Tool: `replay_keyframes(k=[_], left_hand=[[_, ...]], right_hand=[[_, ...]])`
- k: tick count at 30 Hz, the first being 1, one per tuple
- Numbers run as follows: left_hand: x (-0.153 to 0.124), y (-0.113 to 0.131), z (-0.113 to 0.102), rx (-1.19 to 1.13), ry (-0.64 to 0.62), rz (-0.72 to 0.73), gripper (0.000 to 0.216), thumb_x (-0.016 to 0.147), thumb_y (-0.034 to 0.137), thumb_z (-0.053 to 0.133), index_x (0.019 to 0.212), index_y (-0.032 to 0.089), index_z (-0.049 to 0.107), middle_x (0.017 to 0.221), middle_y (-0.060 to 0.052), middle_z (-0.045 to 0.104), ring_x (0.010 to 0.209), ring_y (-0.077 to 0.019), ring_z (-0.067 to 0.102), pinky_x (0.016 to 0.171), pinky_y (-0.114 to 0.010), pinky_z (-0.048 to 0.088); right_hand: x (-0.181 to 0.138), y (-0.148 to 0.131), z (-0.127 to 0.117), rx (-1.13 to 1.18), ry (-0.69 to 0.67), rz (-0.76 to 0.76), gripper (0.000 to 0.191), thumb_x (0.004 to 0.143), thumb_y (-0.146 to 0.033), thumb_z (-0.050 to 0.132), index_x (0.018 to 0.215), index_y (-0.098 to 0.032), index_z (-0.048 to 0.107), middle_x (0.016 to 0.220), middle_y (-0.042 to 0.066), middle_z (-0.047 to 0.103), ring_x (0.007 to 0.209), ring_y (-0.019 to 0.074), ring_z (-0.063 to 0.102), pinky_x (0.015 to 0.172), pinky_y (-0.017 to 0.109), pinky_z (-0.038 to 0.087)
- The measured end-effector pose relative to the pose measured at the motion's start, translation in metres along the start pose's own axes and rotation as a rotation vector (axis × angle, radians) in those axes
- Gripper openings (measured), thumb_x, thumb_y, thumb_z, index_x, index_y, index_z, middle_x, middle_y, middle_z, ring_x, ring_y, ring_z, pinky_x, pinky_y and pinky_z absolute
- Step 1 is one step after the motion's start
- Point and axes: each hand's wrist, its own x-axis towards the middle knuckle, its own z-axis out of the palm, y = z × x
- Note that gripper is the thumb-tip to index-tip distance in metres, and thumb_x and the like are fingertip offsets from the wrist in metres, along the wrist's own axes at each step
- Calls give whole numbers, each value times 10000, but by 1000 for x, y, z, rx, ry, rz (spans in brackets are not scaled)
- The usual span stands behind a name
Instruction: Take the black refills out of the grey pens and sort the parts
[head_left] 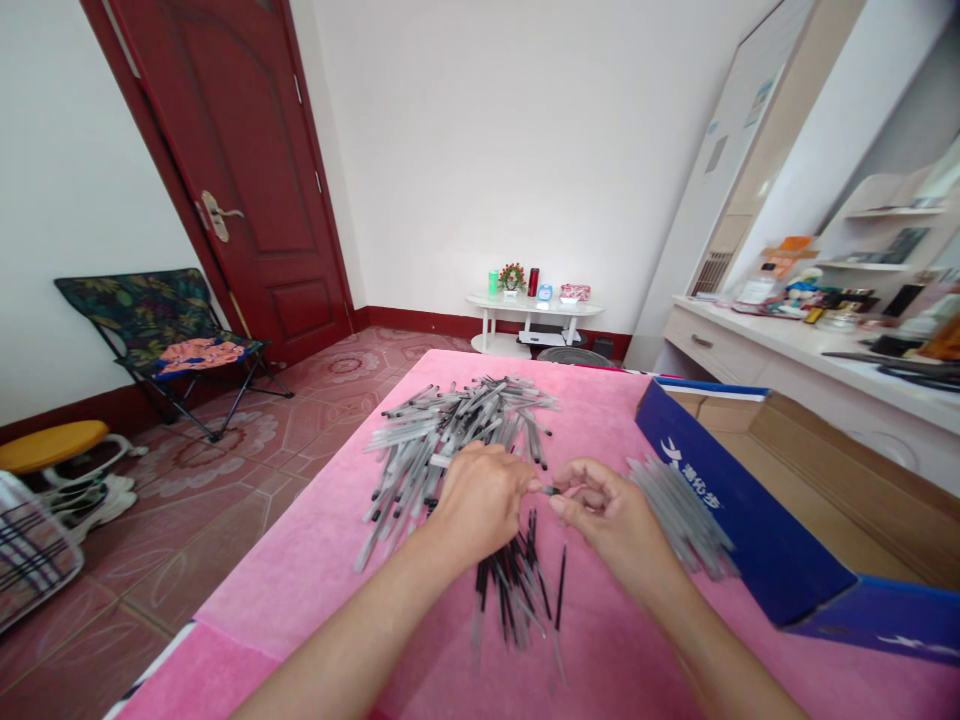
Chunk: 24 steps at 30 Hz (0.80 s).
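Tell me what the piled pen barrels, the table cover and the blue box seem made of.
Pen barrels: probably plastic, grey-translucent with a slight sheen. Table cover: pink cloth, matte and soft-looking, perhaps felt. Blue box: cardboard, raw brown inside, printed blue outside.

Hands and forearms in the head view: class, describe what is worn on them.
The left hand and right hand are bare: no gloves, rings or watch. The left forearm and right forearm show no sleeves down to the picture's edge, and no markings.

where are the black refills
Head view, centre: the refills lie on the pink cloth just below the left hand and right hand, left of the blue box.
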Motion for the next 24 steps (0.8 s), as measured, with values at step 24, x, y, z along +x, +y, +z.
replay_keyframes(k=[24], left_hand=[[0,-3,2,-8,-33,6,200,778,179,437,706,208,621,696,-31,641,702,-175,555,635,-283,315]], right_hand=[[0,6,2,-40,-88,72,279,782,-396,488,643,-155,510,509,-27,503,401,84,442,385,195,320]])
